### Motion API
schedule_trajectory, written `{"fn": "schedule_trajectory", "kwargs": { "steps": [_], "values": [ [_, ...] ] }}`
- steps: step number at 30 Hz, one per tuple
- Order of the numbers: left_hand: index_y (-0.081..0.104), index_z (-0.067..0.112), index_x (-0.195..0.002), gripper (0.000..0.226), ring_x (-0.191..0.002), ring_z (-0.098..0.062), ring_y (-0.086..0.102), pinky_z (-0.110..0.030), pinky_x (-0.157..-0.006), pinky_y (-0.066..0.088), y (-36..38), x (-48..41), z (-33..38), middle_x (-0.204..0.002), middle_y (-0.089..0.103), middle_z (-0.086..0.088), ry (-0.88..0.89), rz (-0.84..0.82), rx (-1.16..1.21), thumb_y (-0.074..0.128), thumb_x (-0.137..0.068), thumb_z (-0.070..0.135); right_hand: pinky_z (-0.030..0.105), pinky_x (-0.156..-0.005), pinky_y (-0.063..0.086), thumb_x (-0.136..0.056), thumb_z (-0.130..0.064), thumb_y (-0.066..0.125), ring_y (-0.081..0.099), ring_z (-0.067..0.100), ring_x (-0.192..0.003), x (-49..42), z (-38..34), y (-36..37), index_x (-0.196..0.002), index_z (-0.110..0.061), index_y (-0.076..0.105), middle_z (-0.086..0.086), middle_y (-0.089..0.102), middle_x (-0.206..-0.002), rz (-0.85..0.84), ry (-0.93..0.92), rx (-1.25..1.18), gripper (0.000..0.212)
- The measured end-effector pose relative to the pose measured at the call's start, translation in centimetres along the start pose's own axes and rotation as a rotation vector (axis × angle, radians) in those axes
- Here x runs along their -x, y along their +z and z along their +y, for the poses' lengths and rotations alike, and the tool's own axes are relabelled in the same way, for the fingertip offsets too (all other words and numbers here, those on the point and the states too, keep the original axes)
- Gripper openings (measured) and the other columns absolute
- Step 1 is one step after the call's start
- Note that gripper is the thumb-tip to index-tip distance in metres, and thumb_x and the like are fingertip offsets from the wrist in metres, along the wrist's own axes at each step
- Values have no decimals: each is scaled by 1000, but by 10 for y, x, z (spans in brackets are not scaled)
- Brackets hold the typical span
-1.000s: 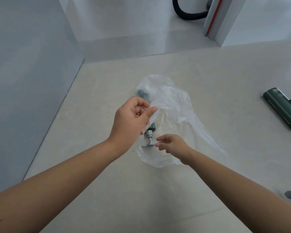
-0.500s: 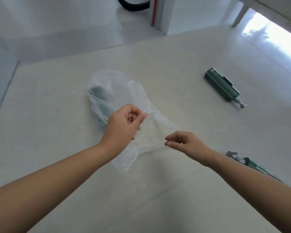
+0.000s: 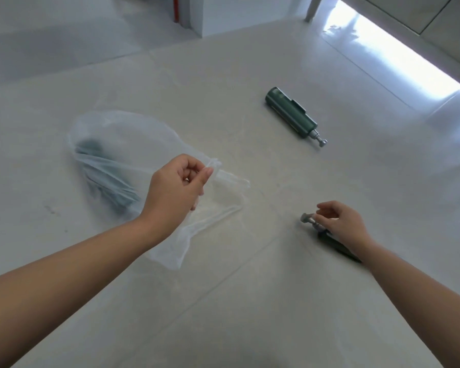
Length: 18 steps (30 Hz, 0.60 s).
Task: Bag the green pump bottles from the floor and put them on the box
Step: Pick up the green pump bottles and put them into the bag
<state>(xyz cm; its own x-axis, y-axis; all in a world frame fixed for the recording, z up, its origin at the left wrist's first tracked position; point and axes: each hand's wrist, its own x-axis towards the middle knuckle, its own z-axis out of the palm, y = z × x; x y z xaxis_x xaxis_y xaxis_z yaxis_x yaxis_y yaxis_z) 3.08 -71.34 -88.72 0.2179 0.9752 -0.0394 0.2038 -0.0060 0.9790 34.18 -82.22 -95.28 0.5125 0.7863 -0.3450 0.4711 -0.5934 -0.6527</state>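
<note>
**Bag in left hand, right hand at a bottle's pump**

Floor (image 3: 250,301) of pale glossy tile carries everything here. The left hand (image 3: 175,189) is closed in a pinch on the gathered mouth of a thin clear bag (image 3: 122,144), thumb against forefinger, with the film bunched at the fingertips. The bag trails away to the left and lies on the floor; a dark green bottle shows through it as a blurred shape (image 3: 109,187), already inside.

The right hand (image 3: 340,221) is low over a second bottle (image 3: 337,247) lying on the floor at lower right. Its fingers curl loosely around the silver pump head (image 3: 307,217), which points left; whether they have actually closed on it cannot be told. The hand and wrist hide most of that bottle's green body.

A third bottle (image 3: 291,114) lies on its side farther off at upper right, well apart from both hands, its pump pointing down and right. A darker panel runs along its body, but no brand or writing can be read on any bottle.
</note>
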Motion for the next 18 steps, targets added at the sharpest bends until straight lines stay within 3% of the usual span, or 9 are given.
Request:
{"fn": "schedule_trajectory", "kwargs": {
  "steps": [6, 12, 18],
  "values": [
    [54, 21, -71, 16, -34, -11, 42, -20, -40, 37, 10, -1, -3, -49, 55, 3, 5, 6, -10, 63, -84, 22, 42, -83, 51, -75, -19, 72, 63, 28, -85, -16, 12, 5, -105, -11, 60, 5, 63, -94, -18, -1, 89, 34],
    [54, 21, -71, 15, -33, -10, 43, -17, -38, 36, 6, -6, -3, -46, 55, 5, 12, 35, 3, 63, -84, 21, 26, -75, 38, -78, -14, 69, 55, 19, -82, -28, 14, 19, -106, -9, 62, 3, 62, -91, -45, -65, 189, 30],
    [54, 19, -72, 15, -33, -10, 42, -18, -38, 36, 6, -4, -5, -46, 55, 5, 8, 37, 19, 63, -84, 20, 24, -74, 35, -78, -8, 66, 52, 19, -80, -39, 20, 25, -105, -5, 63, 8, 63, -95, -59, -78, 265, 28]
  ]
}}
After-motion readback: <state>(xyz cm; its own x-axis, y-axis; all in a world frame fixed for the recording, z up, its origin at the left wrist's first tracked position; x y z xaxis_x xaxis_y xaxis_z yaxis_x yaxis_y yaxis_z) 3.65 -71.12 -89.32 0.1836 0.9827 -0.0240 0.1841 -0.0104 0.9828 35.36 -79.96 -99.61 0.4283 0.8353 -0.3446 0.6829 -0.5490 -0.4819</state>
